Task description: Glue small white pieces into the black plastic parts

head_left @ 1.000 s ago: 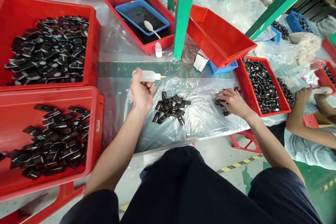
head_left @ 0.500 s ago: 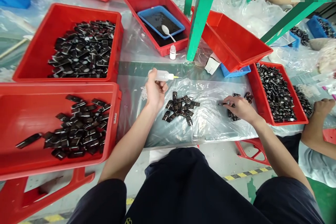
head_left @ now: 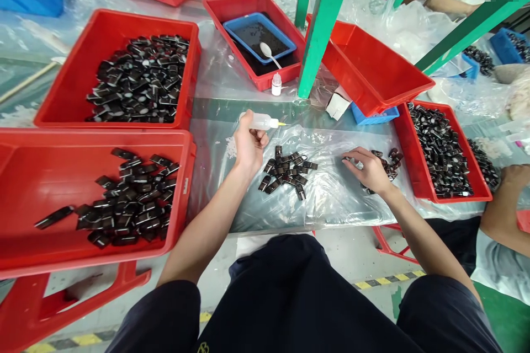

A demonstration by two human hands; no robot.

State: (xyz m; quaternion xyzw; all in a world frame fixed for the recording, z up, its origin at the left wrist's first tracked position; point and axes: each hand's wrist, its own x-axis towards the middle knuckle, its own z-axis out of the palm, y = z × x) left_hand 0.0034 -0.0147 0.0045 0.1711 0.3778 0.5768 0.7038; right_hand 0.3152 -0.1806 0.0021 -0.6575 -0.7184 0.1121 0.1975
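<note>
In the head view, my left hand (head_left: 250,149) is closed around a clear squeeze bottle (head_left: 263,121), whose thin yellow needle tip points right. My right hand (head_left: 370,170) pinches a small dark piece (head_left: 346,159) between thumb and fingers, just above the plastic sheet. Behind and beneath that hand lies a small heap of glossy black parts (head_left: 391,164), partly hidden by it. Between my two hands, a loose cluster of similar black parts (head_left: 285,172) is spread on the sheet. Tiny white bits (head_left: 317,138) are scattered beyond the cluster.
Red bins with black parts stand at left (head_left: 194,77), front left (head_left: 188,176) and right (head_left: 439,193). A green post (head_left: 310,55) rises near a small white bottle (head_left: 276,85) and a red bin holding a blue tray (head_left: 232,25) and spoon (head_left: 265,49). A co-worker's arm (head_left: 503,204) rests at far right.
My right hand has shifted slightly left, away from the heap, with the small dark piece in its fingers. The left hand still holds the bottle; the whole view has moved slightly.
</note>
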